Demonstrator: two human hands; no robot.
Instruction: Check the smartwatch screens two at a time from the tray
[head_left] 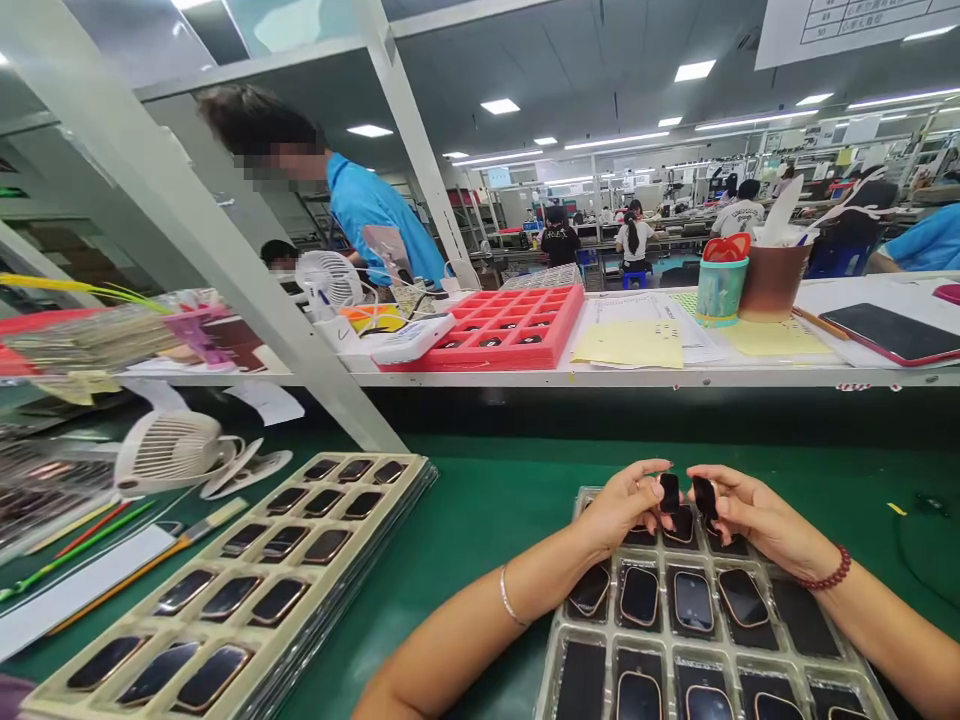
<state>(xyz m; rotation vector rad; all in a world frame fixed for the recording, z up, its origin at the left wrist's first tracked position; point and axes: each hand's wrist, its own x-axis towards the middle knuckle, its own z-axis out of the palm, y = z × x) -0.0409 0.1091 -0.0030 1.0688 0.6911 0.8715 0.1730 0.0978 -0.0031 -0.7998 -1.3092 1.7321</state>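
Note:
My left hand [626,505], with a silver bangle at the wrist, pinches a small black smartwatch screen [669,493] between thumb and fingers. Close beside it, my right hand [765,520], wearing a dark red bead bracelet, grips another black smartwatch screen [703,496]. The two pieces are held upright with a narrow gap between them. Both hands are above the far rows of a clear plastic tray [607,640]. Its pockets hold rounded dark screens with gold-coloured rims, such as one smartwatch screen [694,600]; some pockets show only a flat black surface.
A stack of cream trays [300,590] with more screens stands left on the green mat [480,500]. Beyond it are a white fan [169,450] and a brush [214,518]. A shelf [750,378] across the back carries a red foam tray [559,335] and cups. A person in blue [382,215] leans behind.

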